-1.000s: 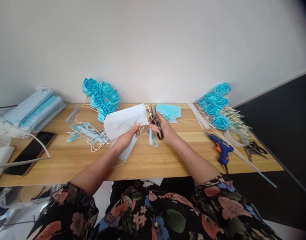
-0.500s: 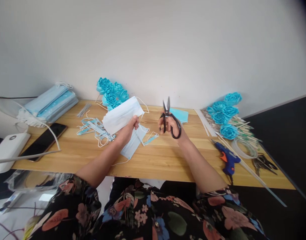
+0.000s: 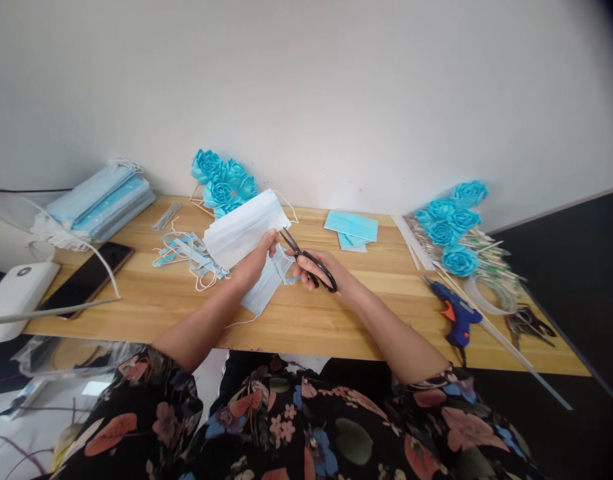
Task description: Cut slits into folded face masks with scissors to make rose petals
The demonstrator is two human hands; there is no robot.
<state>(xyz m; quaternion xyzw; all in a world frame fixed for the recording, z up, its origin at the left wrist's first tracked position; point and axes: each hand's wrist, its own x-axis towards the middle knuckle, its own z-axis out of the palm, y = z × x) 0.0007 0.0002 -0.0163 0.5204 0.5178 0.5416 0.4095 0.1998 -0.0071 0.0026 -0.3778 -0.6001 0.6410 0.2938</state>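
A pale face mask (image 3: 243, 227) is pinched at its lower right corner by my left hand (image 3: 260, 255), its white side up and an ear loop sticking out at the right end. My right hand (image 3: 322, 270) grips black-handled scissors (image 3: 313, 265), whose blades point up and left at the mask's right edge beside my left thumb. Under my hands another blue mask (image 3: 261, 293) lies on the table. Cut mask strips with ear loops (image 3: 192, 255) are heaped left of my left hand. Blue mask pieces (image 3: 353, 229) lie beyond my right hand.
At left are a stack of masks (image 3: 101, 203), a phone (image 3: 89, 279) and a white power bank (image 3: 19, 297) with a cable. Blue fabric flowers (image 3: 221, 179) stand at the back; more flowers (image 3: 449, 223) lie right, near a glue gun (image 3: 453, 310), a tape roll (image 3: 486, 297) and pliers-like tools (image 3: 529, 325).
My right hand has moved left and down, bringing the scissors from upright to slanting against the mask's right edge. The left hand and mask have hardly moved.
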